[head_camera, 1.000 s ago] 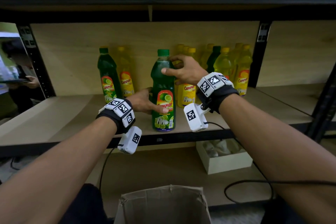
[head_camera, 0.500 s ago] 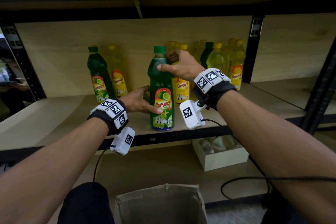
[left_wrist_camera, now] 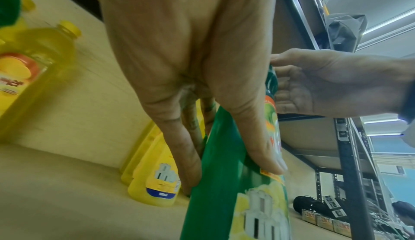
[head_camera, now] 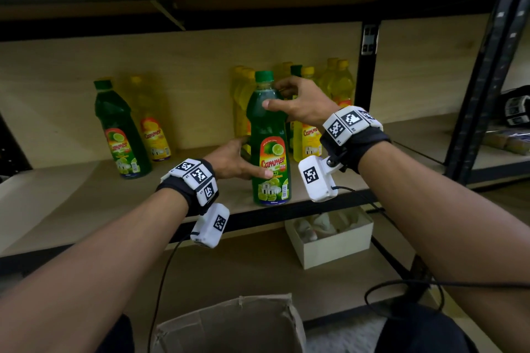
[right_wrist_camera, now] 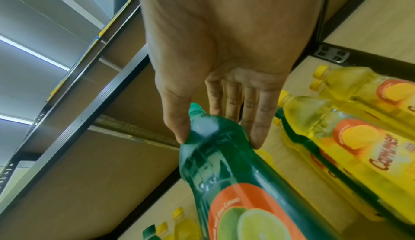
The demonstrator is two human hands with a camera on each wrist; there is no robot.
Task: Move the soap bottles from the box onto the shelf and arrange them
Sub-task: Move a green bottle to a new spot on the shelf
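Observation:
A green soap bottle point(head_camera: 269, 137) stands upright near the front edge of the wooden shelf point(head_camera: 71, 200). My left hand point(head_camera: 246, 165) holds its lower body, thumb across the front label and fingers round the back. My right hand point(head_camera: 275, 96) grips its shoulder just under the green cap, thumb in front and fingers behind. In the left wrist view the bottle point(left_wrist_camera: 224, 181) sits between thumb and fingers. The right wrist view shows the bottle point(right_wrist_camera: 215, 164) with my right hand point(right_wrist_camera: 219, 141) on its shoulder. The open cardboard box point(head_camera: 229, 327) is below me.
Another green bottle point(head_camera: 120, 135) and a yellow one point(head_camera: 150, 129) stand at the left of the shelf. A cluster of yellow bottles point(head_camera: 338, 86) fills the back right, beside a black upright post point(head_camera: 368, 80). A white box point(head_camera: 329, 238) sits on the lower shelf.
Both hands stay on the green bottle, which stands at about the same spot on the shelf front. Only the head view has shifted a little.

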